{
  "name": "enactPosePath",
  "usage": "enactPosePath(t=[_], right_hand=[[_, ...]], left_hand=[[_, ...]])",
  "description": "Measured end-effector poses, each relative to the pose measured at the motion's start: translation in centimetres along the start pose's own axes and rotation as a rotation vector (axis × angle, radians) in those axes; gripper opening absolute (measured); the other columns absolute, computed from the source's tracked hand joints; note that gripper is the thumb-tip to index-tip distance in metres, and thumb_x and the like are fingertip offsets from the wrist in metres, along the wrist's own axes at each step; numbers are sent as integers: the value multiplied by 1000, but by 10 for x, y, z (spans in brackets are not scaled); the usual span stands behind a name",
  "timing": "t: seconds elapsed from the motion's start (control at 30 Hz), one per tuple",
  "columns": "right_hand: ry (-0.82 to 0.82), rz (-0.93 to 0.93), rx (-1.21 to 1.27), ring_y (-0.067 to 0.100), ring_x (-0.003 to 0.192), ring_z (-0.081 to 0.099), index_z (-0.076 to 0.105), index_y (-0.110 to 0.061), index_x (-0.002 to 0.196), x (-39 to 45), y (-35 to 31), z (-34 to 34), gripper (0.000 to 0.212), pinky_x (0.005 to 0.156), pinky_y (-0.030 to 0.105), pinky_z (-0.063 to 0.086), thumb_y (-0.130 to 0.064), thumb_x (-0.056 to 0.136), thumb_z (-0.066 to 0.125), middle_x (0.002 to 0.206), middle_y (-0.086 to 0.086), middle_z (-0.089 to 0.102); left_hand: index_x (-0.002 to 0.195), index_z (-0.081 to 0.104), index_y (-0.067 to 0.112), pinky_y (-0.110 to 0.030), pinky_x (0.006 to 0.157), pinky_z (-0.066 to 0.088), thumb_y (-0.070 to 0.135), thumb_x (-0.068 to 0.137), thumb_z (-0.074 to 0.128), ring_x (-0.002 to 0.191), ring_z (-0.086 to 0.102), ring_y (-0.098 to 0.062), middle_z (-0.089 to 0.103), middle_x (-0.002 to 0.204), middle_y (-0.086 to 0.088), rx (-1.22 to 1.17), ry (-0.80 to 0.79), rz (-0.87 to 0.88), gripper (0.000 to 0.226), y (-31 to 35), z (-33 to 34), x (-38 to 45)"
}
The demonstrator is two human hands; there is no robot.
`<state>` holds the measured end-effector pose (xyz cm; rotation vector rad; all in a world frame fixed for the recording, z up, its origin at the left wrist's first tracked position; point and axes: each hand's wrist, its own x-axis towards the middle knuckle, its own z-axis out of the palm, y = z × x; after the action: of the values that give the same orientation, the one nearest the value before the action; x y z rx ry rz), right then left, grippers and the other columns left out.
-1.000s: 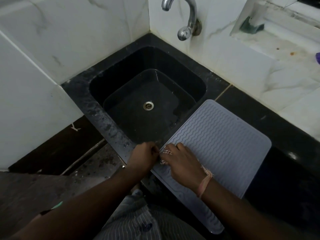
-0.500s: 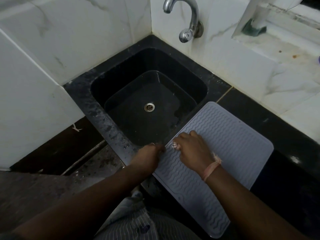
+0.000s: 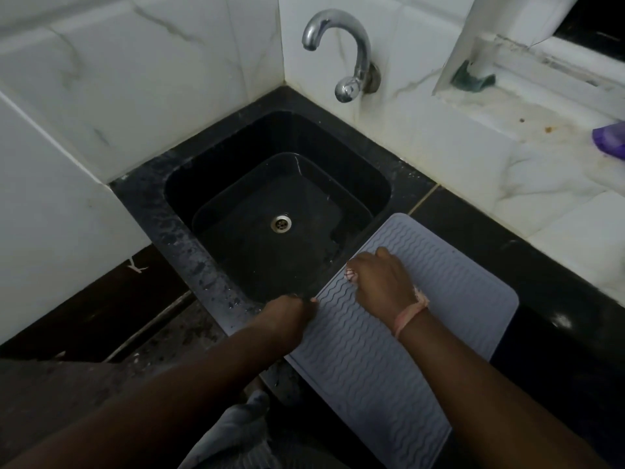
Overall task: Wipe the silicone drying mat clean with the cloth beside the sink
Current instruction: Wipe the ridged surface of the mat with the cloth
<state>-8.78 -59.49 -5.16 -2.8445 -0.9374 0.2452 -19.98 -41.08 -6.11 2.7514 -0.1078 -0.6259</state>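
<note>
Beside the sink point(image 3: 236, 184), the cloth point(image 3: 350, 275) is balled under the right hand point(image 3: 380, 282) on the mat point(image 3: 439, 316), whose edge is pinched by the left hand point(image 3: 287, 316).

Right hand point(image 3: 378, 282) presses a mostly hidden cloth point(image 3: 350, 275) onto the mat point(image 3: 422, 350); left hand point(image 3: 287, 314) apparently pins its edge.

White marble-veined wall tiles point(image 3: 142, 79), black stone counter point(image 3: 507, 238), black sink point(image 3: 280, 198), chrome tap point(image 3: 351, 52), stained window ledge point(image 3: 527, 113), dim light

Black sink point(image 3: 189, 184) in dark counter point(image 3: 473, 228); chrome tap point(image 3: 351, 52) on marble-tiled wall point(image 3: 152, 79); purple object point(image 3: 608, 140) on ledge, far right.
</note>
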Motion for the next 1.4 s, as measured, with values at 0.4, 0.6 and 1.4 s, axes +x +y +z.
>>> enactPosePath(t=[0.4,0.6,1.4], right_hand=[[15,-106,-24,22,108,55,67,-24,118,10,23,-2,35,94,40,43,-17,84,67,120,-1,68],[15,25,-58,23,110,53,68,-21,114,25,25,-5,28,95,39,45,-18,87,64,117,1,66],[20,-58,-23,25,119,53,66,-17,123,32,43,-7,34,103,42,45,-22,90,67,125,4,63]], left_hand=[[139,50,13,-33,96,52,21,109,41,115,61,-21,58,133,-9,-127,-27,-109,33,25,-22,40],[140,50,14,-34,97,53,24,108,44,118,60,-21,52,140,-12,-66,-92,-85,34,28,-31,48],[154,32,12,-46,89,54,8,98,49,116,59,-40,38,150,-12,123,-45,-90,59,45,-15,71]])
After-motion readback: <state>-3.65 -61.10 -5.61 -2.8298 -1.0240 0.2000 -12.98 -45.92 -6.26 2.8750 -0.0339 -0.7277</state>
